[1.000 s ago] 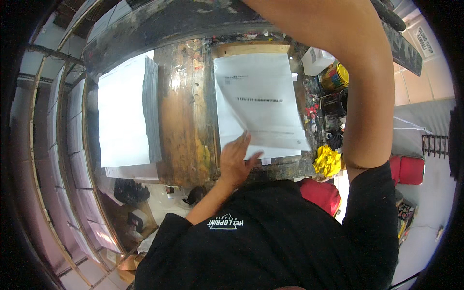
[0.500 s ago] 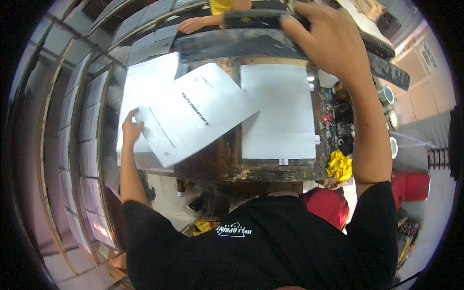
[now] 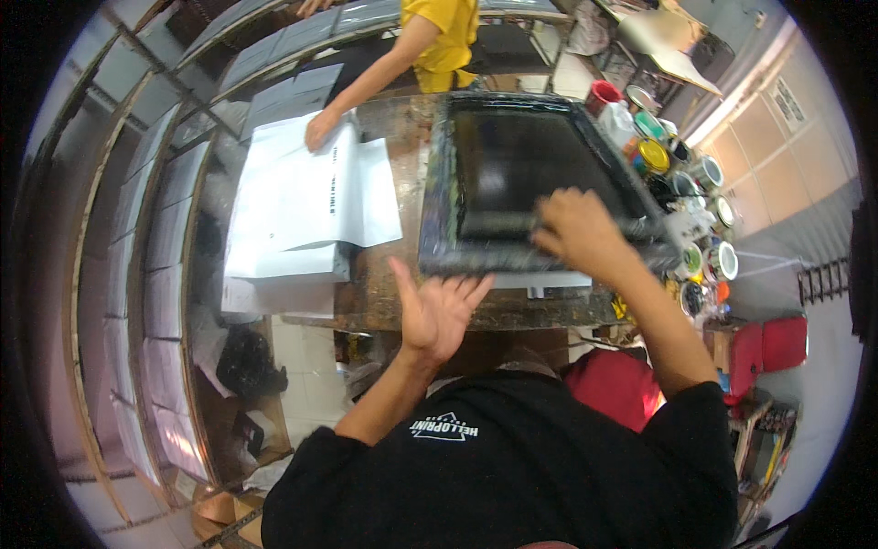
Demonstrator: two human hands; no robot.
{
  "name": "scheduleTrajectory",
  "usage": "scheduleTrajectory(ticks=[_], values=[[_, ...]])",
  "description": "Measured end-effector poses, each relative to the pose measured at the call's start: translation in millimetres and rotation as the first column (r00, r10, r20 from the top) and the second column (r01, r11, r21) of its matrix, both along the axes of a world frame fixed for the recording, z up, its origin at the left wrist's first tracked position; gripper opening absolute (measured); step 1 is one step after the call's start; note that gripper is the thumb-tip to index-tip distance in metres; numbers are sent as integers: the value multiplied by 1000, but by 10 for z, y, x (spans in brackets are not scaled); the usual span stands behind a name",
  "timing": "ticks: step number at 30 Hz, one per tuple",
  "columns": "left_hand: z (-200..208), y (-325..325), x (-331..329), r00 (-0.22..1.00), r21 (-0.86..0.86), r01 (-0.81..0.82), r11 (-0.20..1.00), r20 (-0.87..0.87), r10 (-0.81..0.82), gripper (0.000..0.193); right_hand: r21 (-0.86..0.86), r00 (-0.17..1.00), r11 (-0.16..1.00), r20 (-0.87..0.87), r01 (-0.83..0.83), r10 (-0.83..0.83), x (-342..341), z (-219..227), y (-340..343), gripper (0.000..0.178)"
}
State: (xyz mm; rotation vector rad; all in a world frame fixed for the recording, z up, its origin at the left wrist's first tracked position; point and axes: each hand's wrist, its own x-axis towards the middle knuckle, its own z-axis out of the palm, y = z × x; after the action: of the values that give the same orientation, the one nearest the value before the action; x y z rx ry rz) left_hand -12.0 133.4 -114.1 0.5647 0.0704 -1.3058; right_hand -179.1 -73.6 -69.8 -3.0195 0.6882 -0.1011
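Observation:
A black-framed printing screen (image 3: 434,210) lies flat over the table, with white paper showing under its near edge. My left hand (image 3: 437,316) is open at that near edge, palm up and fingers spread, its fingertips by the frame. Over the screen's near right part, my right hand (image 3: 585,233) is closed, its fingers curled down. Motion blurs what it grips; a dark bar seems to run beneath it. To the left lies a stack of white printed sheets (image 3: 283,206), the upper ones curling at the right.
A co-worker's hand (image 3: 318,131), reaching from a yellow shirt (image 3: 444,41), touches the stack's far edge. Paint tubs (image 3: 651,157) crowd the table's right side. Racks of sheets (image 3: 174,302) stand at the left. A red chair (image 3: 611,384) is near my right side.
The screen has come down from its raised position over the white sheet. My left hand has let go of the printed sheet and moved right. My right hand has left the far frame edge and come nearer.

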Motion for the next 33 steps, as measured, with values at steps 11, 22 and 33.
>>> scheduleTrajectory(ticks=[11, 22, 33], values=[[-2071, 127, -74, 965, 547, 239, 802, -41, -260, 137, 203, 995, 977, 46, 72, -83, -572, -2369, 625, 56], [-2013, 57, -231, 988, 768, 108, 632, -9, -157, 138, 2, 974, 994, 200, 112, -110, 1112, -2597, -2024, 39], [-1894, 196, -333, 979, 715, 7, 699, 138, -150, 115, -53, 985, 994, 151, 91, -82, 1612, -2517, -3489, 42]])
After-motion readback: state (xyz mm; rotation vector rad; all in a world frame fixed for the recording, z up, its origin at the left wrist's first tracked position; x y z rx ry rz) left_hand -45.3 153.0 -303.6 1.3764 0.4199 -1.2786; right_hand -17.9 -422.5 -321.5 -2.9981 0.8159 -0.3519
